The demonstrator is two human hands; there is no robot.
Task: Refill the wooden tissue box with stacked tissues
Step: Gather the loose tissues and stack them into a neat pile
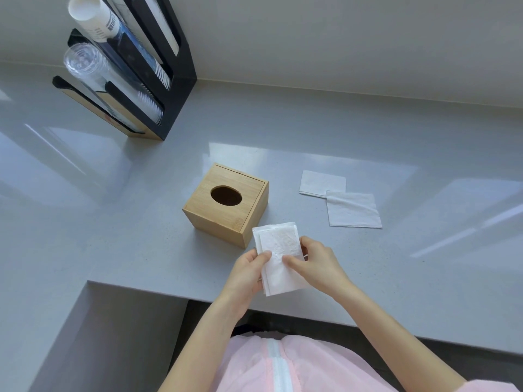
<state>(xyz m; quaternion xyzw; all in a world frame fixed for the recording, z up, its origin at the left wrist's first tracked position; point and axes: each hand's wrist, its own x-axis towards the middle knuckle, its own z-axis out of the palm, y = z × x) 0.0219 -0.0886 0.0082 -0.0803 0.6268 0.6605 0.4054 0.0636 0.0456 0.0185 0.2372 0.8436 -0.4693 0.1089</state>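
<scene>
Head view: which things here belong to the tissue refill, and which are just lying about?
Job:
- tissue box, lid closed
- tissue stack, held by left hand and right hand
- two loose tissues on the counter

Lying about:
- cup dispenser with cups

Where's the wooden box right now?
Head view, centre: the wooden box sits on the counter, just beyond the left hand and left of two loose tissues.

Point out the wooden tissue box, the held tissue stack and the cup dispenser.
wooden tissue box point(203, 219): head view, front side wall.
tissue stack point(278, 244): head view, top sheet.
cup dispenser point(181, 89): head view, black side panel.
</scene>
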